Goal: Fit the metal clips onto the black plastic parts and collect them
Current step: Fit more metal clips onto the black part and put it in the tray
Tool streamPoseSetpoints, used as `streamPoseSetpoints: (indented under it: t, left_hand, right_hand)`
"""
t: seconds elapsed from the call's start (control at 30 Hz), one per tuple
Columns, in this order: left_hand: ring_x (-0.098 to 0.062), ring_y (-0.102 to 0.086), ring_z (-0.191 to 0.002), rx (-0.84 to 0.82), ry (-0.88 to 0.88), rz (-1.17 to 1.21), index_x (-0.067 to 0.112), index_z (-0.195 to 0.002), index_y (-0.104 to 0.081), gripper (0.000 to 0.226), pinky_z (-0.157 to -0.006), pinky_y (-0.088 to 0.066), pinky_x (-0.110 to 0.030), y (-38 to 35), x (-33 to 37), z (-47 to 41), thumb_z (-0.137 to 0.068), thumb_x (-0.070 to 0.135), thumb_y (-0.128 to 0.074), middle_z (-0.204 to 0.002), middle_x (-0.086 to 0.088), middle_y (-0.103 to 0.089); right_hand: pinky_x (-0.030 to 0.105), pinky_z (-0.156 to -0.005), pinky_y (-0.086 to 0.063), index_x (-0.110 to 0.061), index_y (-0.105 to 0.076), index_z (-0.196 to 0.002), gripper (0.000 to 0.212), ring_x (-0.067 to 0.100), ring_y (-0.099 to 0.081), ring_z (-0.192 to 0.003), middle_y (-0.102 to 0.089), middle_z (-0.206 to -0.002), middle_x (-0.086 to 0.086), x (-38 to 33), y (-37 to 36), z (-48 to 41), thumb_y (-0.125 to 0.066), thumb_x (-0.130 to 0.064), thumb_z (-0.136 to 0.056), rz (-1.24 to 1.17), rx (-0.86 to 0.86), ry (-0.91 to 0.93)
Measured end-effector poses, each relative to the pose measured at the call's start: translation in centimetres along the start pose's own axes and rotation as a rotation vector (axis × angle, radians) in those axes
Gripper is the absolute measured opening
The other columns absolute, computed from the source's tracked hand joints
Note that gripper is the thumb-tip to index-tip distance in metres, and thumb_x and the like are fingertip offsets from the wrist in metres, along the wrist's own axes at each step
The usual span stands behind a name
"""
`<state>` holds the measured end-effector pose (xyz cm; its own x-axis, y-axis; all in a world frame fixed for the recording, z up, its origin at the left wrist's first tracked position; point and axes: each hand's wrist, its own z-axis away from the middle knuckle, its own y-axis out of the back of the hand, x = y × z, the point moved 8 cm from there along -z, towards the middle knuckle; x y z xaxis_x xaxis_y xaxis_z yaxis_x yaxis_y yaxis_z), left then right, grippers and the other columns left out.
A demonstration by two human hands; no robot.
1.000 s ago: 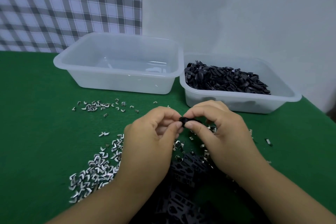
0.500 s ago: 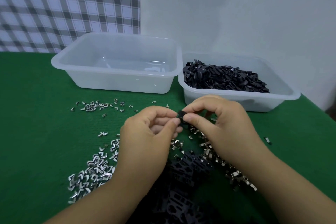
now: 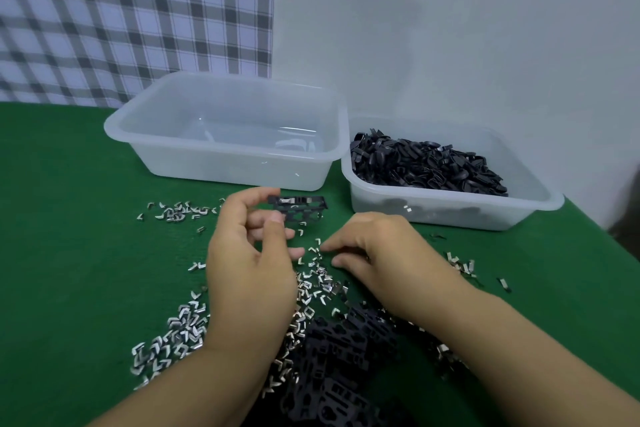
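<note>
Green table [image 3: 69,253]: two tubs [image 3: 221,166], left hand [image 3: 249,270] (gripping black part [image 3: 298,209]).

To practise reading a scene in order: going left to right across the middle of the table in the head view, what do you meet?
Scatter of metal clips → left hand, holding a black plastic part → right hand, fingertips down among the clips → stray clip.

You're at a small hand-assembly bench: a green-felted table [image 3: 69,253] with metal clips [image 3: 173,333] strewn loose across it. Two translucent tubs [image 3: 221,166] stand along its far edge, one heaped with black plastic parts [image 3: 426,163], backed by a plain wall [image 3: 450,28] and plaid cloth [image 3: 138,10].
</note>
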<state>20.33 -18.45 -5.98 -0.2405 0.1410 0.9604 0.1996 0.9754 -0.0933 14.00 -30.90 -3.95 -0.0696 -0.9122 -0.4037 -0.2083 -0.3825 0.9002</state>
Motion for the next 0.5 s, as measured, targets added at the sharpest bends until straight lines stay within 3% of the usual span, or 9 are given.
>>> streamPoseSetpoints:
  t: [0.17,0.37,0.5]
  left_hand:
    - [-0.002,-0.063,-0.056,-0.009,-0.010,-0.009,0.042,-0.093,-0.056,0.036,-0.057,-0.052,-0.014,-0.2,0.1,0.0,-0.095,0.007,-0.049,-0.077,0.002,-0.057]
    - [-0.014,-0.063,-0.068,-0.016,-0.004,0.019,0.039,-0.093,-0.057,0.033,-0.054,-0.049,-0.010,-0.1,0.0,0.1,-0.095,0.006,-0.049,-0.076,-0.002,-0.056]
    - [-0.006,-0.065,-0.062,-0.023,0.018,0.052,0.037,-0.093,-0.058,0.030,-0.055,-0.050,-0.010,-0.3,-0.1,0.1,-0.094,0.007,-0.051,-0.073,-0.001,-0.059]
  right_hand:
    - [0.023,-0.083,-0.043,-0.023,-0.071,-0.102,0.019,0.009,-0.056,-0.090,-0.064,-0.095,-0.004,-0.3,-0.5,-0.8,-0.065,-0.018,-0.085,-0.030,0.001,0.021]
    - [0.028,-0.079,-0.046,-0.019,-0.073,-0.092,0.011,0.011,-0.056,-0.085,-0.063,-0.087,-0.003,-1.1,-1.0,-1.3,-0.065,-0.020,-0.085,-0.007,-0.042,0.098]
    - [0.025,-0.076,-0.046,-0.023,-0.070,-0.085,0.005,0.005,-0.056,-0.081,-0.064,-0.083,-0.009,-0.6,0.0,-0.6,-0.065,-0.021,-0.085,-0.040,0.051,0.076]
